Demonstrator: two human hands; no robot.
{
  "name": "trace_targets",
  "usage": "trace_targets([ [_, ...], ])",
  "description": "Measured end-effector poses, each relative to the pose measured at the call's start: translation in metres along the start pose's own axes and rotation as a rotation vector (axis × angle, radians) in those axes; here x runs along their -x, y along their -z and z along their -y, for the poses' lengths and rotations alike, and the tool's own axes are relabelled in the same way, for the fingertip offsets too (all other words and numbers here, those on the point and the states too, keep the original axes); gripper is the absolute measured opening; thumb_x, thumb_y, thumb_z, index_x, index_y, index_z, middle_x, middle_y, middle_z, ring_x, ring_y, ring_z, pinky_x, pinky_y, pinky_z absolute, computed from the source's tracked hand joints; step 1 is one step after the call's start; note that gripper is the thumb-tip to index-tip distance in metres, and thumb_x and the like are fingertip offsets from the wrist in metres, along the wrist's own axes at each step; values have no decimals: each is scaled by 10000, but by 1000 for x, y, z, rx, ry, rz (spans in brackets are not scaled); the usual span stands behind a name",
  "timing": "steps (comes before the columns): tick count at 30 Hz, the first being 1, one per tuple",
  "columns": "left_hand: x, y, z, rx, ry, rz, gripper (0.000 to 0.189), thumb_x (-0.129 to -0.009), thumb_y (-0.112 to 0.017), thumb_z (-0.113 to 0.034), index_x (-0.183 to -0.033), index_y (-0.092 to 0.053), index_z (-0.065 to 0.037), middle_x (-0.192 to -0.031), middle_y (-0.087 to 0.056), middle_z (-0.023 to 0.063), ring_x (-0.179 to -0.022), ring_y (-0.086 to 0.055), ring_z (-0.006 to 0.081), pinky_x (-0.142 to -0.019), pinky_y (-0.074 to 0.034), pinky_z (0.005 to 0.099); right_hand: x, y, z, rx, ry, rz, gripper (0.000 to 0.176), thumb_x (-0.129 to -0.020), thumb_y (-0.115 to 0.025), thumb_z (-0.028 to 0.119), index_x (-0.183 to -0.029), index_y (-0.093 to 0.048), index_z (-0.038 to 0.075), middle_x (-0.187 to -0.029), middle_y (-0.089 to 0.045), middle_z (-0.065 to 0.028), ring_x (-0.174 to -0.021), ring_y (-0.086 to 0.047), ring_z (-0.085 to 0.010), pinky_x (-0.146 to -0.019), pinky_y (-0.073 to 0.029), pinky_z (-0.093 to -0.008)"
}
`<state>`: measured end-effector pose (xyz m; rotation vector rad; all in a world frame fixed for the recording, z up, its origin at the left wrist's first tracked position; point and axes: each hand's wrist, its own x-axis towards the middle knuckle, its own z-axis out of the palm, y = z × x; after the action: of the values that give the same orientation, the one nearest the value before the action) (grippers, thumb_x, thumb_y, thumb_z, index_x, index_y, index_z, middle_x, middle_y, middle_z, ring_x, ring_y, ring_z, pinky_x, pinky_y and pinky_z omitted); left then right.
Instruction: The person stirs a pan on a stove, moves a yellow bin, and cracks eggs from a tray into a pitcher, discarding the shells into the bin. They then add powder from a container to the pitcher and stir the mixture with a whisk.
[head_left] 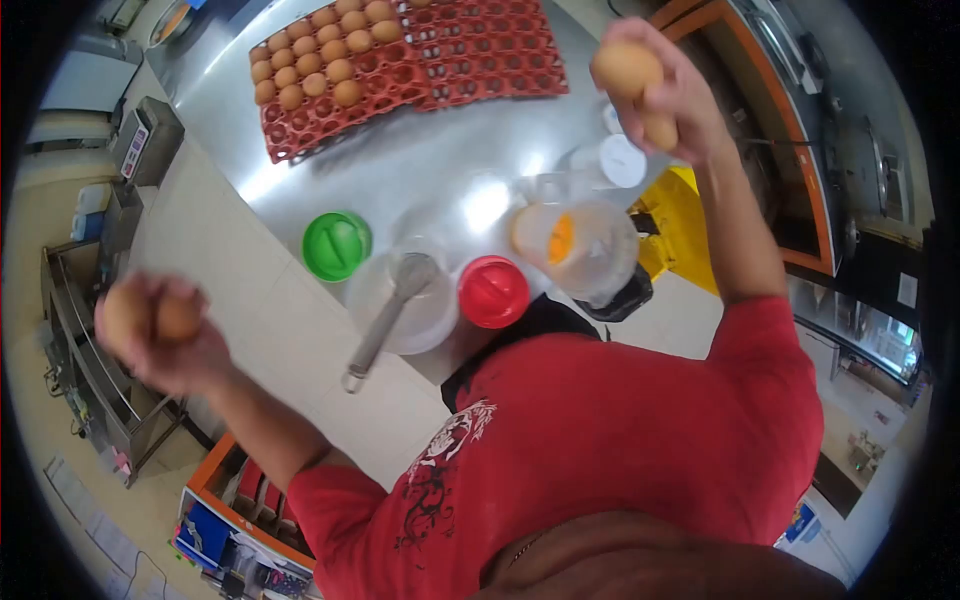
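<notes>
My left hand point(165, 345) is raised at the left, closed around two brown eggs point(178, 318). High at the right, my right hand point(680, 105) grips brown eggs point(628, 70), one large in view and another lower, partly behind the fingers. Red trays point(390, 75) on the steel table hold several brown eggs at the left and empty hollows at the right. Near my body stands a translucent container point(600, 250) with an orange yolk-coloured patch. A whisk point(385, 325) rests in a whitish tub point(425, 315).
A green lid point(337, 246) and a red lid point(494, 291) lie by the tub. White-lidded jars point(622, 161) stand at the right, near a yellow bin point(685, 225). The steel table's edge point(235, 200) runs down the left; a scale point(145, 140) is beyond it.
</notes>
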<state>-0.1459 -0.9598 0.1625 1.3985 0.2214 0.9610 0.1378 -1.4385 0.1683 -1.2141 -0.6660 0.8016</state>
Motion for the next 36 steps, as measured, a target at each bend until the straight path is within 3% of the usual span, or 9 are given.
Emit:
trace_targets([
  [3,56,-16,-66,-57,-136,26,667,-973,-636,-592,-1395,-472,-103,-1007,-596,135,-758,-653,259,-481,-523,312,79,-3,-5,212,-77,-183,512,-868,-800,85,-1320,-562,59,-1083,-651,-53,-759,-674,-95,-589,-547,-223],
  [9,189,-132,-93,-222,-66,-148,890,-957,-556,-772,-1443,-424,-37,-972,-602,115,-656,-628,212,-433,-475,293,166,-7,-71,341,-102,-155,475,-905,-757,31,-1344,-576,37,-1201,-648,-62,-1129,-638,-158,-1006,-518,-324],
  [14,250,-211,-48,32,172,99,677,-1089,-572,-436,-1606,-284,-109,-1196,-654,214,-650,-656,217,-452,-516,301,183,-7,-79,849,217,-88,462,-918,-771,98,-1337,-589,27,-1235,-664,-147,-1085,-677,-281,-979,-536,-352],
  [16,263,-226,-21,24,260,262,395,-1130,-521,-261,-1466,-525,-52,-1260,-630,189,-661,-661,191,-526,-541,301,187,-9,-84,876,179,-84,473,-920,-774,118,-1346,-587,36,-1229,-668,-163,-1071,-687,-328,-959,-545,-367],
  [21,267,-251,24,-516,-149,655,274,-1009,-666,-164,-1275,-694,-105,-1284,-610,182,-1141,-642,294,-777,-598,396,191,-16,-82,897,138,-117,493,-944,-767,167,-1383,-570,58,-1246,-686,-177,-1077,-706,-357,-908,-564,-408],
  [24,269,-267,14,-835,-161,722,440,-876,-822,-245,-1267,-673,-108,-1292,-614,183,-1264,-571,364,-816,-616,432,188,-19,-84,902,158,-129,494,-962,-756,197,-1398,-564,66,-1274,-684,-191,-1079,-709,-356,-908,-566,-410],
  [28,264,-280,14,-1002,-96,780,540,-795,-893,-348,-1262,-677,-184,-1329,-573,187,-1157,-648,397,-810,-621,472,185,-20,-84,1085,133,-117,468,-984,-734,209,-1396,-573,55,-1283,-684,-202,-1072,-706,-368,-911,-565,-402],
  [33,249,-292,6,-1092,-148,852,541,-795,-878,-410,-1266,-674,-239,-1359,-513,205,-915,-740,391,-734,-635,471,170,-36,-74,640,-4,-121,449,-1023,-696,259,-1377,-588,4,-1179,-709,-136,-999,-698,-238,-849,-563,-344],
  [36,239,-290,12,-1067,-280,811,452,-812,-861,-382,-1171,-647,-210,-1194,-511,166,-834,-738,367,-630,-622,460,158,-41,-67,470,-137,-69,455,-1046,-666,293,-1382,-592,-5,-1086,-686,-69,-882,-638,-129,-739,-539,-281],
])
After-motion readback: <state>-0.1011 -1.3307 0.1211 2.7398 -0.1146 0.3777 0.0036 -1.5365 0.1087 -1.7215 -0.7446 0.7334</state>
